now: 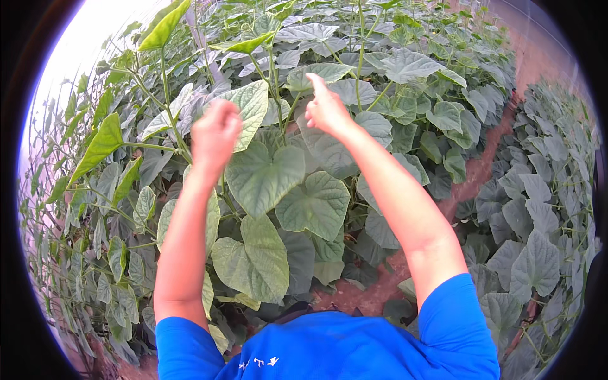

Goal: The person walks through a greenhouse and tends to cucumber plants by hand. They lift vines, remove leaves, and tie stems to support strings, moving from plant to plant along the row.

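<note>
Both my hands are raised among broad-leaved climbing vines that look like cucumber plants. My left hand point(217, 130) is blurred, its fingers curled beside a large pale-veined leaf point(251, 114); whether it pinches anything is hidden. To its right, my right hand point(325, 105) has the index finger stretched out and the other fingers bent, with nothing visible in it. That fingertip lies over or close to a leaf point(316, 76); contact is unclear. A thin upright stem point(274, 80) rises between the hands. Below them hang wide green leaves point(266, 175), partly yellowed lower down.
Dense vines point(446, 61) spread ahead, and another row point(536, 190) stands at right. Reddish bare soil point(475, 175) forms a narrow path between them. Tall stems point(166, 95) reach up at left against a bright, washed-out side.
</note>
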A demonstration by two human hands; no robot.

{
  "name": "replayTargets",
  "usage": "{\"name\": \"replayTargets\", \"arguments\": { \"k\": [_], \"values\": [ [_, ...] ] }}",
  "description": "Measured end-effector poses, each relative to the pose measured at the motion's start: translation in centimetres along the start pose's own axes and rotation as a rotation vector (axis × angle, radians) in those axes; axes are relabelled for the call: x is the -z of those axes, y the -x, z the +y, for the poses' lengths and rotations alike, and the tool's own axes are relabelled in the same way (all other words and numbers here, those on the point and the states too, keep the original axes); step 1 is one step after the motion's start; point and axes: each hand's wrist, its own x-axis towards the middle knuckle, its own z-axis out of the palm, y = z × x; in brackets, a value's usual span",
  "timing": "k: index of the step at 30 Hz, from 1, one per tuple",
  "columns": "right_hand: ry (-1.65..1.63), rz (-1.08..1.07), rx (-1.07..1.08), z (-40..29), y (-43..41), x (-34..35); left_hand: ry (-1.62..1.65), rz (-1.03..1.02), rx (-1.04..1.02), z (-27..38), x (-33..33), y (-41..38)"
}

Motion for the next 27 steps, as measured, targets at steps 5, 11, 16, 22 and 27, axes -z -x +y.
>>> {"name": "replayTargets", "arguments": {
  "k": [5, 11, 16, 22, 27],
  "values": [
    [-0.066, -0.026, -0.014, 1.8, 0.7, 1.1, -0.277, -0.868, 0.110, -4.1, -7.7, 5.5],
    [-0.133, 0.031, -0.030, 5.0, 1.6, 3.1, 0.258, -0.618, 0.611, -5.6, -9.3, 0.7],
    [-0.247, 0.005, -0.058, 6.3, 1.7, 3.9, 0.891, -0.252, 1.049, -8.9, -8.4, -7.7],
    [-0.313, 0.015, -0.068, 7.3, 1.2, 5.1, 0.865, -0.839, 1.061, -10.8, -9.6, -12.3],
    [-0.389, 0.051, -0.042, 7.4, 2.0, 4.4, 0.608, -0.837, 1.041, -9.6, -10.0, -12.9]
  ]
}}
